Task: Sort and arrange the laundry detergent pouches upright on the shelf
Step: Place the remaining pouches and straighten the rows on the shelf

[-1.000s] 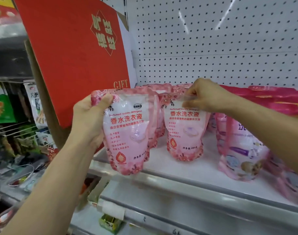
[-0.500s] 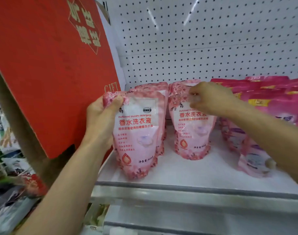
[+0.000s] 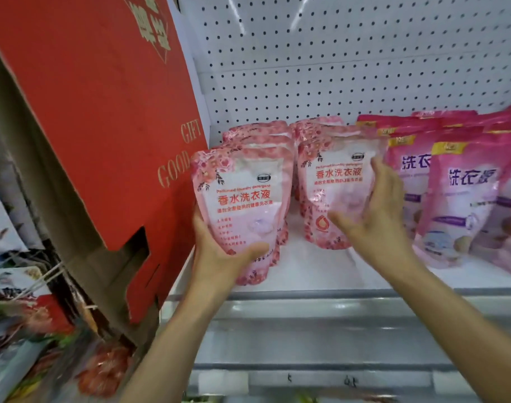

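The lower part of a pale pink floral plastic detergent pouch is gripped upright by the left hand at the white shelf's front. A matching second pouch is touched by the spread-fingered right hand. Rows behind are mostly hidden; the brighter pink pouches are cut off at the right.

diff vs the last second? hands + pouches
Left hand slid from the top corner of the front-left floral pouch to its lower part, gripping there; that pouch now stands on the shelf. Right hand let go of the right floral pouch top and opened against its side. Magenta pouches unchanged.
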Tool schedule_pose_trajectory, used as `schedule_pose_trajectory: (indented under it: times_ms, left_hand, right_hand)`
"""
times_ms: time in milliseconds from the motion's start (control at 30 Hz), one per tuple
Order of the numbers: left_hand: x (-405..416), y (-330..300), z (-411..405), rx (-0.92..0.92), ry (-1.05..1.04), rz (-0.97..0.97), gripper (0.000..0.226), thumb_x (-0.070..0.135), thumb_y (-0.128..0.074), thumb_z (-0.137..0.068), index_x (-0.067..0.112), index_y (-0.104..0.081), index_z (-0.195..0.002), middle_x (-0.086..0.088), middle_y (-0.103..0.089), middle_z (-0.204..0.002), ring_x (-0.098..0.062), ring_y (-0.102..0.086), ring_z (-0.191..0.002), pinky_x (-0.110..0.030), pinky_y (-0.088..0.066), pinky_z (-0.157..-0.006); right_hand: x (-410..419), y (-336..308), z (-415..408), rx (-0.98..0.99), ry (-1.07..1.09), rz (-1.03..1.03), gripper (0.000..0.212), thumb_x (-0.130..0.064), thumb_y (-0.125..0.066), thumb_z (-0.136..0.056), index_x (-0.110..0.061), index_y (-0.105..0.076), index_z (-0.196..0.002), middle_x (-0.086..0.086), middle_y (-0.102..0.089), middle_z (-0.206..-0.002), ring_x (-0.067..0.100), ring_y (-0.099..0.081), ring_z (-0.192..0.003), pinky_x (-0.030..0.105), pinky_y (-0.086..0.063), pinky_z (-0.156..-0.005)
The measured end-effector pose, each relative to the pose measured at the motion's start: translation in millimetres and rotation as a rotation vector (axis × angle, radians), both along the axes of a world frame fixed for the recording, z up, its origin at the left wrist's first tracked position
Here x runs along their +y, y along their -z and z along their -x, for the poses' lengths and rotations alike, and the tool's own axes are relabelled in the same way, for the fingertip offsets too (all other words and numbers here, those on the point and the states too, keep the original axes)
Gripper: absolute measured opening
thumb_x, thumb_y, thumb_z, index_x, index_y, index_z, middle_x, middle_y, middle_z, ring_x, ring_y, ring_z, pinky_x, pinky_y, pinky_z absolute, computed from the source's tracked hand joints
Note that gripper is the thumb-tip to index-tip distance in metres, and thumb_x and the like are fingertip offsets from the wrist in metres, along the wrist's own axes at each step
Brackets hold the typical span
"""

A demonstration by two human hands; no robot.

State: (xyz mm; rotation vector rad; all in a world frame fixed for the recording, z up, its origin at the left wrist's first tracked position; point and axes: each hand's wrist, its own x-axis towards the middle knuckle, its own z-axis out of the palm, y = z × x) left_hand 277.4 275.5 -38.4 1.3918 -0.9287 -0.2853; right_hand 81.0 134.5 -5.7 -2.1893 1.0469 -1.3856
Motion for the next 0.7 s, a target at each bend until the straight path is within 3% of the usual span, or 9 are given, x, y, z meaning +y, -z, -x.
schedule_pose_trajectory:
  times_ms: [100, 233, 300, 400, 500, 567, 633, 700]
  left_hand:
    - [-2, 20, 5, -0.028, -0.002, -0.133, 0.112, 0.006, -0.091, -0.058, 0.033, -0.021, -0.140, 0.021, -0.053, -0.120, 0.008, -0.053, -0.107, -0.002, -0.048, -0.063]
    - [-8, 23, 1, -0.091, -0.055, -0.213, 0.107, 0.012, -0.089, -0.064, 0.039, -0.017, -0.138, 0.034, -0.049, -0.104, 0.029, -0.051, -0.085, 0.003, -0.040, -0.054]
    - [-11, 22, 0, -0.080, -0.054, -0.222, 0.107, 0.013, -0.089, -0.065, 0.040, -0.016, -0.138, 0.033, -0.049, -0.104, 0.022, -0.054, -0.088, -0.001, -0.043, -0.059]
    - [-16, 21, -2, -0.071, -0.059, -0.246, 0.098, 0.017, -0.089, -0.065, 0.044, -0.019, -0.128, 0.031, -0.051, -0.104, 0.008, -0.055, -0.093, -0.018, -0.047, -0.070]
    - [-18, 23, -2, -0.064, -0.053, -0.232, 0.094, 0.016, -0.089, -0.064, 0.049, -0.019, -0.117, 0.035, -0.049, -0.102, 0.021, -0.055, -0.087, -0.003, -0.043, -0.057]
    - [-15, 23, -1, -0.071, -0.053, -0.214, 0.100, 0.016, -0.090, -0.063, 0.046, -0.019, -0.126, 0.026, -0.051, -0.117, 0.013, -0.053, -0.102, -0.004, -0.045, -0.069]
    - [-7, 20, 3, -0.087, -0.064, -0.188, 0.120, 0.018, -0.091, -0.061, 0.043, -0.009, -0.145, 0.013, -0.042, -0.142, -0.006, -0.045, -0.126, -0.025, -0.047, -0.095]
    - [4, 17, 10, -0.149, -0.101, -0.178, 0.126, 0.025, -0.091, -0.063, 0.043, -0.001, -0.149, 0.007, -0.029, -0.154, -0.014, -0.035, -0.140, -0.043, -0.039, -0.111]
  right_hand:
    - [0, 27, -3, -0.015, -0.034, -0.216, 0.114, -0.026, -0.082, -0.074, -0.018, -0.001, -0.154, 0.007, -0.019, -0.157, 0.025, -0.022, -0.144, 0.047, -0.023, -0.117]
    - [-10, 35, -11, 0.050, -0.015, -0.258, 0.111, -0.016, -0.079, -0.076, -0.017, 0.000, -0.153, 0.008, -0.030, -0.154, 0.029, -0.031, -0.139, 0.047, -0.030, -0.114]
    - [-13, 37, -17, 0.086, 0.042, -0.237, 0.105, -0.014, -0.076, -0.079, -0.014, -0.003, -0.154, 0.010, -0.029, -0.154, 0.032, -0.031, -0.139, 0.047, -0.027, -0.115]
    - [-14, 39, -21, 0.106, 0.081, -0.220, 0.100, -0.011, -0.073, -0.081, -0.013, -0.005, -0.154, 0.012, -0.028, -0.153, 0.035, -0.030, -0.138, 0.047, -0.026, -0.115]
    - [-14, 40, -17, 0.115, 0.067, -0.244, 0.098, -0.014, -0.072, -0.082, -0.020, -0.005, -0.153, 0.011, -0.029, -0.152, 0.036, -0.034, -0.135, 0.051, -0.031, -0.112]
    - [-9, 40, -14, 0.135, 0.046, -0.258, 0.093, -0.019, -0.071, -0.083, -0.023, -0.008, -0.151, 0.010, -0.030, -0.149, 0.035, -0.039, -0.131, 0.052, -0.035, -0.109]
    - [0, 41, -9, 0.206, 0.037, -0.244, 0.086, -0.025, -0.068, -0.086, -0.021, -0.013, -0.151, 0.008, -0.029, -0.149, 0.032, -0.036, -0.130, 0.045, -0.035, -0.109]
    - [11, 44, -2, 0.274, 0.011, -0.194, 0.074, -0.027, -0.066, -0.088, -0.020, -0.025, -0.149, 0.007, -0.027, -0.153, 0.028, -0.029, -0.135, 0.034, -0.031, -0.107]
